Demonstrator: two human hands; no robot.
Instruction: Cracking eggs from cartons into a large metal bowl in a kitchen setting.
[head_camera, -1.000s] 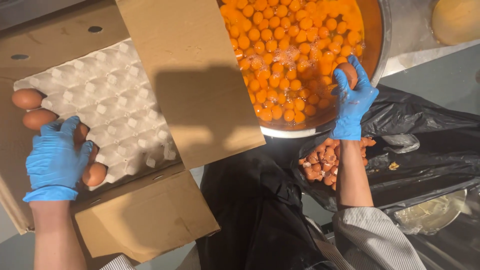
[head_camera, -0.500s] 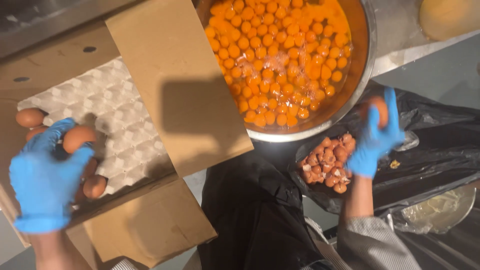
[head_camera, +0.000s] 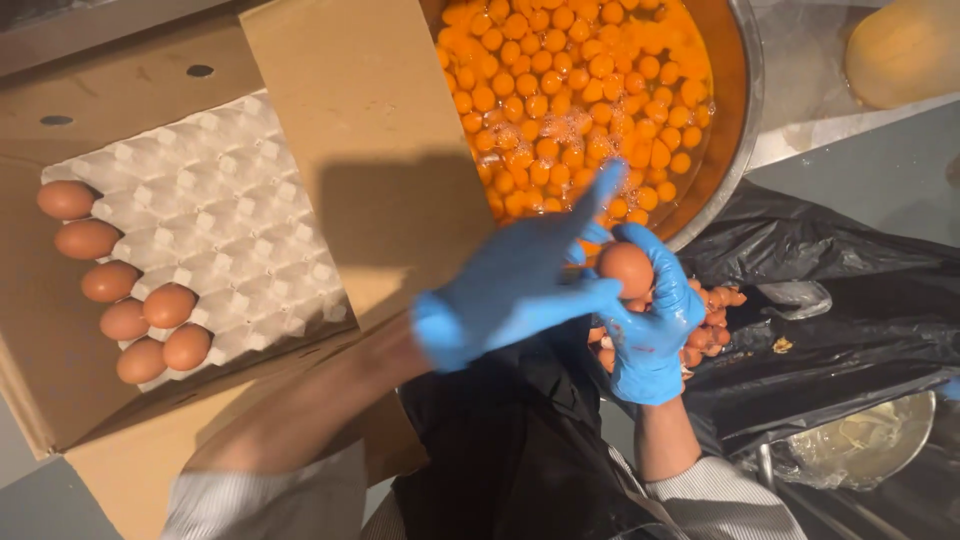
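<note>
Cardboard box (head_camera: 60, 360), far left, flaps open: holds a pale moulded egg tray (head_camera: 215, 215), mostly vacant. Seven brown eggs (head_camera: 125, 320) sit in a column down the tray's left edge, two of them side by side near the bottom.

Box flap (head_camera: 365, 130), centre-left: plain brown card, raised and lying over the near-left rim of the bowl, with a hand's shadow across it.

Left hand (head_camera: 520, 290), centre: blue glove, blurred; reaches across to the right with fingers stretched out, their tips meeting the other hand at the egg. Whether it grips anything cannot be told.

Metal bowl (head_camera: 745, 120), centre-right, far side: large and round, filled with many whole orange yolks (head_camera: 580, 90) in liquid egg.

Brown egg (head_camera: 626, 268), right of centre: whole, held just beneath the bowl's near rim.

Right hand (head_camera: 650, 320), right of centre: blue glove, fingers curled closed around the brown egg from below and behind.

Broken eggshells (head_camera: 715, 325), just right of that hand: a heap lying on black plastic bag (head_camera: 860, 300).

Pale rounded object (head_camera: 905, 50), far right corner: kind unclear.
</note>
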